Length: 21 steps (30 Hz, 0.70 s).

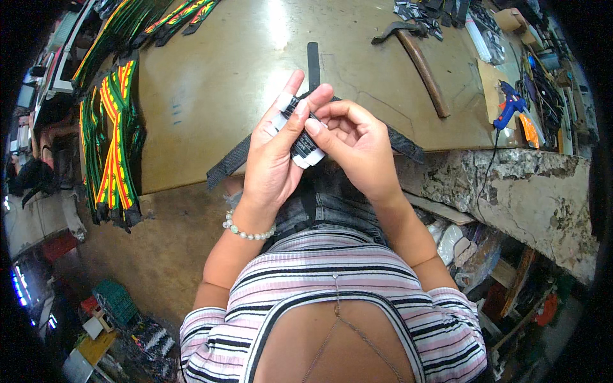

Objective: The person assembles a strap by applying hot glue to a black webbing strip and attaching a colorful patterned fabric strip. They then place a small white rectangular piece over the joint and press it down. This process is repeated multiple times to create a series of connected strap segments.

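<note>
Small black labels (306,145) with white edges and pale print lie in a stack across the palm of my left hand (273,143). Its thumb presses them down while the fingers stretch beyond. My right hand (359,142) is closed at the stack's right side, thumb and curled fingers pinching at a label's edge; its fingertips are partly hidden. Beneath both hands, black webbing straps (228,161) spread over the table's near edge: one arm reaches left, one right, and one points away from me. Their meeting point is hidden by my hands.
The worn table (211,76) holds a hammer (421,70) at far right. A blue glue gun (509,105) lies by the right edge, its cord hanging down. Colourful patterned straps (117,140) drape over the left edge. Black buckles (421,16) are heaped at the back.
</note>
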Tool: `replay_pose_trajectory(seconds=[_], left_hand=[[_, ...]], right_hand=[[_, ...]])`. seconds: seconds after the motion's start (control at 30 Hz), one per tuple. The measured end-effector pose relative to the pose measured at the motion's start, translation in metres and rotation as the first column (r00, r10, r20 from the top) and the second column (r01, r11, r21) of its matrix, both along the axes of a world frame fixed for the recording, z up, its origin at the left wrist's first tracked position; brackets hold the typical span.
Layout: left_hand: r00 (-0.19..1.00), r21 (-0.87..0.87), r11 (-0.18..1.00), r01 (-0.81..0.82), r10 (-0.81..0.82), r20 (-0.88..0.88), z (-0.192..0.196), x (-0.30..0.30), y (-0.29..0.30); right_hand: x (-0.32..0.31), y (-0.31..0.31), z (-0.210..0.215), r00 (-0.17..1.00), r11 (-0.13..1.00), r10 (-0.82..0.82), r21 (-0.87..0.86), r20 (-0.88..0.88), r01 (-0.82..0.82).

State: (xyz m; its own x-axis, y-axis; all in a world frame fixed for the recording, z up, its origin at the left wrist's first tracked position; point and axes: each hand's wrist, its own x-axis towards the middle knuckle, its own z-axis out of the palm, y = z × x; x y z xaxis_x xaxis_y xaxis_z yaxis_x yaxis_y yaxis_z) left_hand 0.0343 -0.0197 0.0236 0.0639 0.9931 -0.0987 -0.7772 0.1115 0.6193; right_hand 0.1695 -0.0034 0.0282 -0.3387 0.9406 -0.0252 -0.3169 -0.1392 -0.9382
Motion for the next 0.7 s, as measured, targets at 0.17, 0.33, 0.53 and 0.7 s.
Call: replay_pose_trajectory(seconds=[0.17, 0.33, 0.53, 0.7], left_hand=[[0.969, -0.003, 0.998, -0.059, 0.057, -0.24, 0.0, -0.006, -0.005], [0.851, 0.095, 0.995, 0.01, 0.041, -0.523, 0.005, -0.013, -0.009], [0.976, 0.104, 0.994, -0.013, 0.035, -0.213, 0.01, -0.014, -0.007], [0.689, 0.281, 0.948, -0.147, 0.302, -0.659, 0.016, 0.002, -0.013]], right_hand=[[-0.003, -0.002, 0.004, 0.998, 0.997, -0.038, -0.065, 0.048, 0.042], [0.005, 0.002, 0.013, 0.965, 0.954, -0.155, 0.288, 0.211, 0.09], [0.018, -0.007, 0.006, 0.946, 0.853, 0.152, 0.446, 0.287, -0.272], [0.015, -0.019, 0.01, 0.973, 0.888, 0.084, 0.426, 0.215, -0.171]])
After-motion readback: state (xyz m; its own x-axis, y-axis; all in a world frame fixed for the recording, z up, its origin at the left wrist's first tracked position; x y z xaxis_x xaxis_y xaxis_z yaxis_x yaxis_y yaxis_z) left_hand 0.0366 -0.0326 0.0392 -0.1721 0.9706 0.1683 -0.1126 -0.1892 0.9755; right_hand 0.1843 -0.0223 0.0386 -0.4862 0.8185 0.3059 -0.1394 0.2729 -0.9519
